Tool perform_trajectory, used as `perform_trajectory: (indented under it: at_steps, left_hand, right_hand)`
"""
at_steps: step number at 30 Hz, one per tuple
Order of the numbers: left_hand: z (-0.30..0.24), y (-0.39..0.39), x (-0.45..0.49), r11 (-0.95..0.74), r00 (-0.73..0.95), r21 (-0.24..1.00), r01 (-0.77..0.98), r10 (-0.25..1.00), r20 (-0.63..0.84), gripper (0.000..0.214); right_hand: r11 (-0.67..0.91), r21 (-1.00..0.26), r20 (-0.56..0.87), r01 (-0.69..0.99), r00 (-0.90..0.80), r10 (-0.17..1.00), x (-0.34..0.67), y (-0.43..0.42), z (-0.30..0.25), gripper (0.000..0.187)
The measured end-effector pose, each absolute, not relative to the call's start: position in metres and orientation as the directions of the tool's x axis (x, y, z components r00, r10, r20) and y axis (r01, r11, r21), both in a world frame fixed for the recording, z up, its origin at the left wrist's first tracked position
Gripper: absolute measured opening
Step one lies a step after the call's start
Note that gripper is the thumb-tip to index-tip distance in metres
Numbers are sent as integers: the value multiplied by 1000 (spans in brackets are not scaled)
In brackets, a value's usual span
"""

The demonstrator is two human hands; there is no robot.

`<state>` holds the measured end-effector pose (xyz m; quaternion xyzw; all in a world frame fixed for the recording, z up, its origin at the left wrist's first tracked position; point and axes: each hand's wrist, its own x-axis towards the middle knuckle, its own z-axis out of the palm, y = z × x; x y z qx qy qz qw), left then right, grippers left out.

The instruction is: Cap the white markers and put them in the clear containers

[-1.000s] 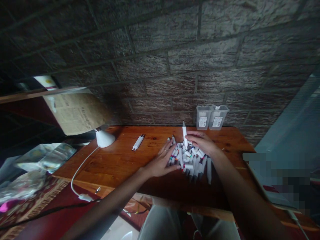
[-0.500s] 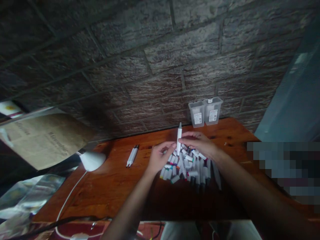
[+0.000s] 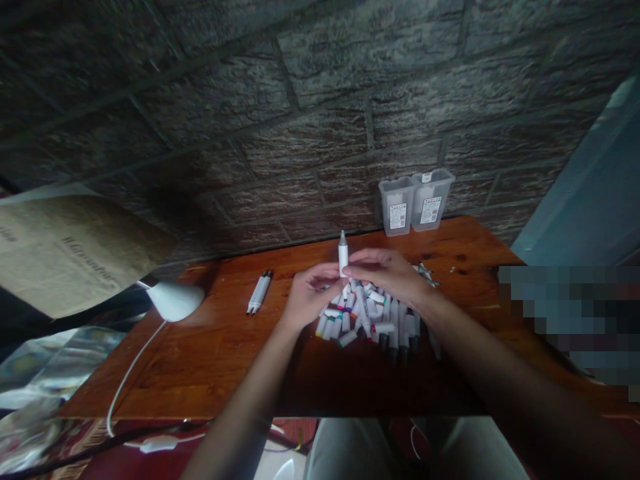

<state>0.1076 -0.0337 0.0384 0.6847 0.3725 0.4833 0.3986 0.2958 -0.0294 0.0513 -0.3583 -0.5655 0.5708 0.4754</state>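
A heap of white markers with coloured caps lies in the middle of the wooden table. Above the heap, both hands meet on one white marker that stands upright. My right hand pinches its barrel from the right. My left hand closes on its lower end from the left. Two more markers lie side by side to the left, apart from the heap.
Two clear plastic boxes with labels stand at the table's back edge against a dark brick wall. A white lamp base with a white cord sits at the left. A newspaper sheet hangs beyond it. Crumpled plastic bags lie at far left.
My left hand lifted off the heap and came up to the marker held upright in my right hand. The view has swung right and tilted, so the lamp sits farther left.
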Motion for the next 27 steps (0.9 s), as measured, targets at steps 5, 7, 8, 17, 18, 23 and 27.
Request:
perform_trajectory:
  at_steps: [5, 7, 8, 17, 18, 23, 27]
  left_hand:
    - [50, -22, 62, -368, 101, 833, 413, 927, 360, 37]
    - [52, -18, 35, -309, -42, 737, 601, 908, 416, 37]
    - [52, -17, 24, -236, -102, 696, 679, 908, 407, 34]
    - [50, -31, 13, 256, -274, 143, 956, 955, 118, 19]
    - [51, -32, 14, 284, -296, 112, 952, 948, 118, 20]
    - [56, -34, 14, 329, -335, 64, 942, 930, 152, 37]
    - [52, -29, 5, 272, -271, 24, 962, 941, 204, 46]
  right_hand:
    - [88, -981, 115, -174, -151, 982, 307, -20, 49, 35]
    - [96, -979, 114, -179, -91, 989, 316, -14, 48, 36]
    - [88, -980, 101, -181, -64, 993, 319, -12, 48, 37]
    - [2, -982, 14, -188, -65, 998, 323, -11, 48, 42]
    - [-2, -980, 11, -198, -62, 998, 324, -11, 47, 41]
    - [-13, -974, -2, -225, -50, 999, 326, -7, 42, 36]
    - [-23, -976, -14, -217, -43, 999, 326, -8, 42, 33]
